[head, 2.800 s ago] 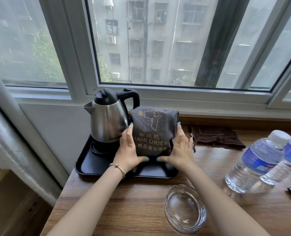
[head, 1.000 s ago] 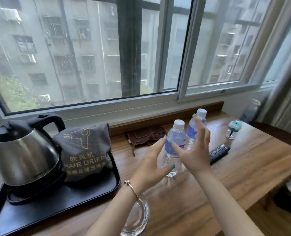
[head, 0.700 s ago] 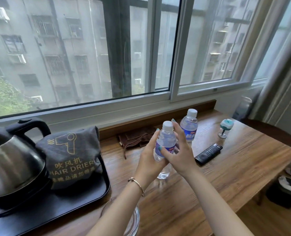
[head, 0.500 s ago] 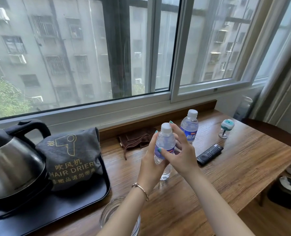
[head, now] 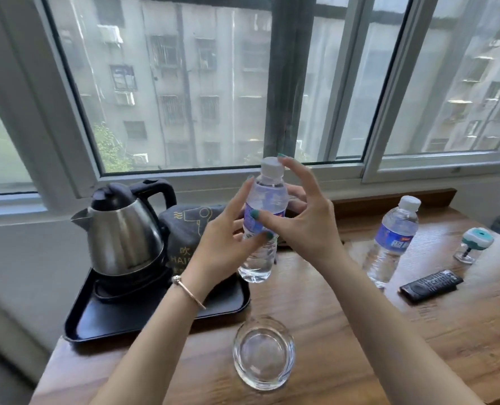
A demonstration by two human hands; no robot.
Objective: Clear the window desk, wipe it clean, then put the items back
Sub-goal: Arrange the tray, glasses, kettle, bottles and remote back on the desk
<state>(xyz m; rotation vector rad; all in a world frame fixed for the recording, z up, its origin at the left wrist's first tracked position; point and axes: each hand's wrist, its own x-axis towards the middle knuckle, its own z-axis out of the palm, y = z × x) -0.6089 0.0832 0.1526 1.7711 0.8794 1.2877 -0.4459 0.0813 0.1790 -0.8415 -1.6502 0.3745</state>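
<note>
Water bottle [head: 265, 217] lifted off desk [head: 418, 331], gripped by left hand [head: 228, 244] and right hand [head: 304, 226], fingers curled round. Keep upright; set down toward 9 o'clock beside tray [head: 97, 325], clear of ashtray [head: 263, 352].

Grained matt wood on the tabletop [head: 345, 331]. Brushed shiny steel on the kettle [head: 123, 232]; smooth black plastic on the tray [head: 102, 323]; clear glossy glass for the ashtray [head: 263, 353]; clear thin plastic on the held bottle [head: 265, 217]; grey cloth on the dryer bag [head: 184, 229].
</note>
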